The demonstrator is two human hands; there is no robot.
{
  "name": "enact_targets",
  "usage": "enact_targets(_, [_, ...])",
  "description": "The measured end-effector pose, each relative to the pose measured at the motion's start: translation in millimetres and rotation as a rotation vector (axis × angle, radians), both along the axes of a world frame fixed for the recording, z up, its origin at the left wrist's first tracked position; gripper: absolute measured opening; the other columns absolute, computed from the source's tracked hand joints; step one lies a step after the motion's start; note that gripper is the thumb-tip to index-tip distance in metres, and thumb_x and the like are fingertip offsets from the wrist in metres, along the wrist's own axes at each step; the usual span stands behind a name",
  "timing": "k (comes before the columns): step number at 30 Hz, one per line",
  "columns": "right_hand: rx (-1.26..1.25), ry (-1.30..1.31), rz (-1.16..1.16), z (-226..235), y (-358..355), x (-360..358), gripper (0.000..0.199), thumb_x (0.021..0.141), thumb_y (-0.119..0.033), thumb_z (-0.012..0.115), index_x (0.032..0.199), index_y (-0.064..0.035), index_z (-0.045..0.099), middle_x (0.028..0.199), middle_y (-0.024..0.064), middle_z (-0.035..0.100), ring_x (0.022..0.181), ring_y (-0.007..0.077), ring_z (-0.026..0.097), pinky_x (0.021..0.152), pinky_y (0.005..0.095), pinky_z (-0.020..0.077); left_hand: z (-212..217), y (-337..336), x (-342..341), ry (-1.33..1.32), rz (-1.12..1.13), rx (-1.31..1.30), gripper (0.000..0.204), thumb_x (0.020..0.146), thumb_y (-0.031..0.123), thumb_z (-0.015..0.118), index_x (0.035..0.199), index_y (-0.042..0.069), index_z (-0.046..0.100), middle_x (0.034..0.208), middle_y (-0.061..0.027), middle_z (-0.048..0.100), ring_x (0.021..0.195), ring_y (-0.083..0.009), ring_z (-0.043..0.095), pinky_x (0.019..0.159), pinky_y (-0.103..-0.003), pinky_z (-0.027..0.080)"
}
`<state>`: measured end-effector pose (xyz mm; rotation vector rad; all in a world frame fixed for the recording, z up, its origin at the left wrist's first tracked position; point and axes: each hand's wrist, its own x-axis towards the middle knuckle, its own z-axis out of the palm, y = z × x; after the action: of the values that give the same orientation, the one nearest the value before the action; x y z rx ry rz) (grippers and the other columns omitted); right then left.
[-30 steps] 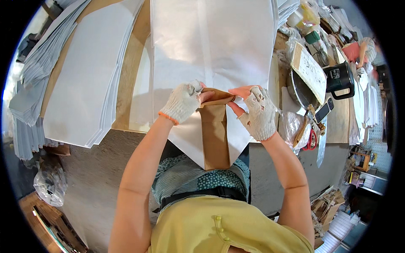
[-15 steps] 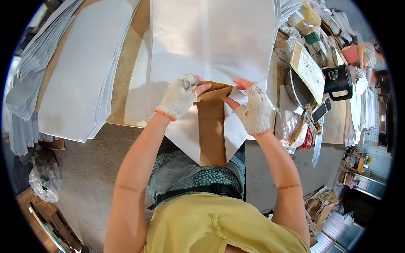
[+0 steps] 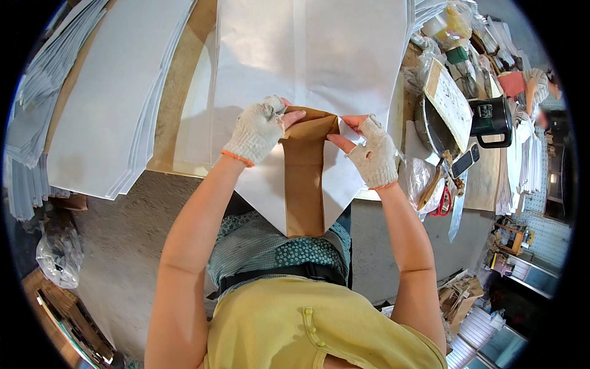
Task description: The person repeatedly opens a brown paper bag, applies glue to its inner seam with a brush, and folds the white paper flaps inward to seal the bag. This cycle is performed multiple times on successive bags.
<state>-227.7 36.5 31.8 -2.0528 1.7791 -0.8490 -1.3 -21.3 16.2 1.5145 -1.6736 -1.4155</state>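
Note:
In front of me lies a large white paper bag [image 3: 307, 55], its near end unfolded into a pointed shape that shows a brown paper inside [image 3: 305, 190]. The point hangs over the table's near edge toward my waist. My left hand [image 3: 257, 129], in a white knit glove with bare fingertips, pinches the brown fold at its left corner. On the right corner, my right hand [image 3: 369, 147], gloved the same way with a small hole at the back, grips the paper between thumb and fingers. Other bag layers lie beneath.
A stack of white paper sheets [image 3: 117, 104] lies to the left, with more piles beyond. At the right are a dark pan [image 3: 430, 126] under a board, a black mug [image 3: 491, 122], a phone [image 3: 465, 161] and red-handled scissors [image 3: 444, 202]. Another person [image 3: 522, 85] is at far right.
Both hands keep hold of the paper, and the brown fold is opened slightly wider. My view has shifted a little.

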Motion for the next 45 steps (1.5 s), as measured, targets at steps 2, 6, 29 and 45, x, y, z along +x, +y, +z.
enact_targets(2, [0.043,-0.048,0.077,4,-1,-6,0.034,0.079,-0.016,0.080,0.108,-0.0051,0.068,0.093,0.0099,0.067,0.088,0.0219,0.065,0.077,0.0335,0.0521,0,1,1,-0.029,-0.005,-0.021,0.036,0.090,0.040,0.070,0.095,0.004,0.067,0.071,-0.0074,0.063,0.065,-0.0142,0.059,0.065,-0.028,0.048])
enact_targets(6, [0.248,-0.277,0.068,23,-2,-9,0.018,0.086,-0.010,0.070,0.104,-0.0073,0.069,0.089,0.0118,0.068,0.083,0.0277,0.068,0.073,0.0350,0.0532,-2,0,4,-0.036,-0.037,-0.035,0.027,0.090,0.034,0.071,0.093,0.006,0.069,0.077,-0.0059,0.066,0.072,-0.0119,0.059,0.068,-0.027,0.047])
enact_targets(29, [-0.269,0.387,0.486,-6,22,9,0.026,0.067,-0.011,0.076,0.091,-0.0118,0.065,0.096,0.0057,0.059,0.101,0.0254,0.059,0.092,0.0416,0.0463,-8,-23,-33,-0.250,-0.010,-0.073,0.034,0.089,0.036,0.064,0.092,0.003,0.071,0.092,-0.0175,0.070,0.092,-0.0324,0.066,0.082,-0.038,0.051])
enact_targets(45, [0.190,0.788,0.933,17,-3,28,0.014,0.075,-0.025,0.063,0.076,-0.0137,0.072,0.081,0.0040,0.068,0.077,0.0250,0.065,0.077,0.0365,0.0511,-14,-21,-51,-0.703,-0.183,-1.220,0.017,0.086,0.021,0.062,0.092,0.011,0.073,0.097,-0.0136,0.071,0.078,-0.0296,0.068,0.067,-0.042,0.055])
